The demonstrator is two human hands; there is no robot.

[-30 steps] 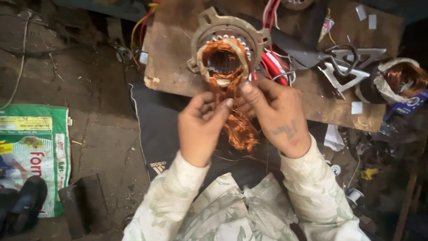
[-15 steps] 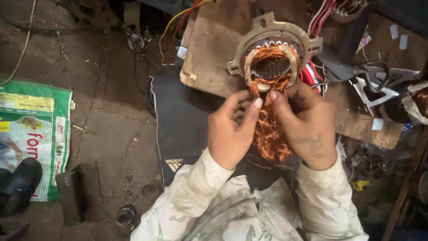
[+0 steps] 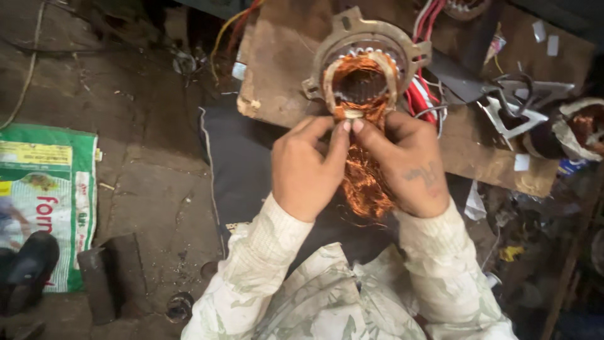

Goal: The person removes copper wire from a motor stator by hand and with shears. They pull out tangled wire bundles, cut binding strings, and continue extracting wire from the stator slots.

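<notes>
Head view, looking straight down: both hands meet at the near edge of a motor stator [image 3: 363,60], a round metal housing with mounting ears that lies flat on a worn wooden worktop [image 3: 283,69]. The left hand [image 3: 306,169] is curled, its thumb and forefinger pinched on the copper winding wire [image 3: 365,170] right at the stator's lower rim. The right hand [image 3: 406,165] mirrors it, fingertips closed on the same bundle, so the two sets of fingertips touch just below the bore. From there the copper spills down in a loose, tangled hank between the two palms and hangs over a dark cloth [image 3: 245,170] below the worktop's edge. More copper coil sits packed inside the stator ring, with pale insulation strips arching over it.

Just right of the stator, red and white lead wires [image 3: 420,101] fan out across the wood. Further right lies a bent grey metal bracket [image 3: 513,110], and at the far right edge a second wound coil wrapped in pale tape [image 3: 576,129] shows only in part. Both sleeves are pale and patterned.

Over on the left, on the dusty floor [image 3: 138,189], lies a green printed sack [image 3: 47,201], with a dark shoe [image 3: 28,264] overlapping its lower corner and a dark metal block [image 3: 113,274] just beside it.
</notes>
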